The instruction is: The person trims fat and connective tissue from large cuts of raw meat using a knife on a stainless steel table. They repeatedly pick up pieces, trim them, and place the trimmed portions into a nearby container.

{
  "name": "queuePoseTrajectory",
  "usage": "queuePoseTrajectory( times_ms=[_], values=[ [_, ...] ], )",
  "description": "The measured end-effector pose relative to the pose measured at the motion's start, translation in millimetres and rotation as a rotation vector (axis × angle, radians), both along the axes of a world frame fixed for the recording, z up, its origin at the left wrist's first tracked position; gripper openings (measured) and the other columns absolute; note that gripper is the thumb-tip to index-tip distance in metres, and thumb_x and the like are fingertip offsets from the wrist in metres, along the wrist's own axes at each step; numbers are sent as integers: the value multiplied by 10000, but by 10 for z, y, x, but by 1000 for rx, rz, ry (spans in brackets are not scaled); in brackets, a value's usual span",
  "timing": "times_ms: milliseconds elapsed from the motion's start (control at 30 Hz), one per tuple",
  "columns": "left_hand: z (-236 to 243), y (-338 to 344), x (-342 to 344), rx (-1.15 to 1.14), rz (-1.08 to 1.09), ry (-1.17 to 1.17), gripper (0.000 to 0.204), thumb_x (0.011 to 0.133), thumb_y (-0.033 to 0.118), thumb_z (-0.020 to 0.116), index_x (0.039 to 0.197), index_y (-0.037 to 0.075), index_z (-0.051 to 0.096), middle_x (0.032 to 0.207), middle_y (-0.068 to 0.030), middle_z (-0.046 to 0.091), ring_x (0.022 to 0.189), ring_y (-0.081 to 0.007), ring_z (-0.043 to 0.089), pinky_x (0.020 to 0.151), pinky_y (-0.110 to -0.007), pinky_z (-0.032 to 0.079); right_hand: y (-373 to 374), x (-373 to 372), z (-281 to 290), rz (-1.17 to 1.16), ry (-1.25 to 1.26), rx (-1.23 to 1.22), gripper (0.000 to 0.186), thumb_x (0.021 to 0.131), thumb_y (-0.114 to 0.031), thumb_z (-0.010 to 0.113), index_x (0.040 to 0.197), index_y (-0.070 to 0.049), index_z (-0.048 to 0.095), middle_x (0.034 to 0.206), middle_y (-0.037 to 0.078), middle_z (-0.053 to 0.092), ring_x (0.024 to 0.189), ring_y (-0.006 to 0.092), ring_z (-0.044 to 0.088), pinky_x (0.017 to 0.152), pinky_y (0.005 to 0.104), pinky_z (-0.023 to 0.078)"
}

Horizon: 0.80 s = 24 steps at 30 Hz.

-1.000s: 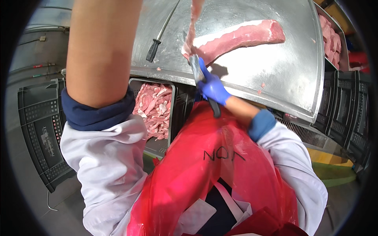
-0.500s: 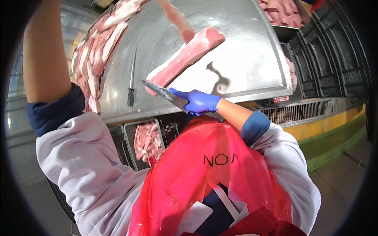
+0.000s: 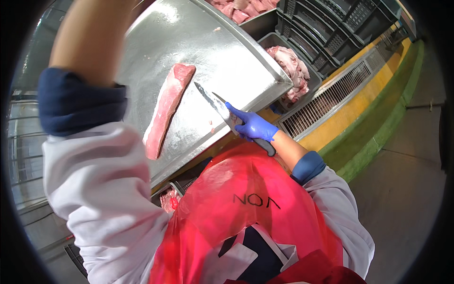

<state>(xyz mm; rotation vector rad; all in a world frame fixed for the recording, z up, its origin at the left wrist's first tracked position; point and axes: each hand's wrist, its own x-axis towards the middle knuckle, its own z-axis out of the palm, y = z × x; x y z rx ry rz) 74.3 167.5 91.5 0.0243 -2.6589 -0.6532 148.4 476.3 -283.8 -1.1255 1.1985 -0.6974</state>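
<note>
My right hand (image 3: 257, 127), in a blue glove, is closed round a knife (image 3: 213, 103). The dark handle sticks out below the fist, and the blade points up and left over the metal table (image 3: 222, 57). Left of the blade tip, apart from it, lies a long pale-pink piece of meat (image 3: 168, 106) with a whitish fat side. My left arm (image 3: 92, 42) stretches up past the top edge at the left, so that hand is out of the picture. The sleeve and forearm cover the table's left part.
A dark crate of pale meat trimmings (image 3: 291, 71) stands off the table's right corner. Pink meat pieces (image 3: 239, 9) fill a container at the top. Black crates (image 3: 326, 33) stand stacked beyond. A floor grate (image 3: 331, 90) runs along the right. More meat (image 3: 169, 199) shows below the table edge.
The view has swung right, so the table sits further left. The thin meat strip, the sharpening steel and the meat pile at left are out of sight. My right hand still holds the knife.
</note>
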Motion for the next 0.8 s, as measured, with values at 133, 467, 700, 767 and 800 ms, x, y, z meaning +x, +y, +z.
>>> queuePoseTrajectory(
  times_ms=[133,467,700,767,800],
  values=[
    [-1152,566,-107,-226,-148,-2,298,907,163,653,1169,27,611,1011,-166,684,934,-278,667,836,-402,537,133,-2,-281,-112,1,-25,832,907,-92,531,1630,-253,153,691,85,627,534,159,587,554,316,538],
    [-4286,793,5775,8,1046,-764,970,749,641,746,1422,-1,469,1331,-273,563,1229,-448,544,1066,-518,420,-225,297,-563,-396,-153,-145,830,946,10,581,1631,-209,168,821,53,619,596,101,570,496,249,495],
    [-4616,1509,5687,202,1402,-493,1098,671,673,748,1489,35,389,1413,-258,467,1305,-434,443,1070,-612,359,-2465,1714,-560,-159,73,-41,874,925,5,562,1639,-201,103,813,82,646,597,125,603,572,295,521],
    [-4448,1660,5395,183,1393,-536,1038,704,634,716,1484,36,384,1370,-243,478,1251,-421,466,1008,-641,375,-3045,1680,-975,-214,55,-127,842,917,-17,588,1627,-172,163,808,77,655,578,132,608,543,295,527],
    [-4447,1756,5344,183,1376,-563,1017,719,628,701,1483,37,382,1348,-237,483,1221,-411,476,973,-627,387,-3282,1612,-1145,-247,101,-165,823,911,-25,595,1620,-170,203,820,73,662,589,135,614,534,289,526]
  ],
)
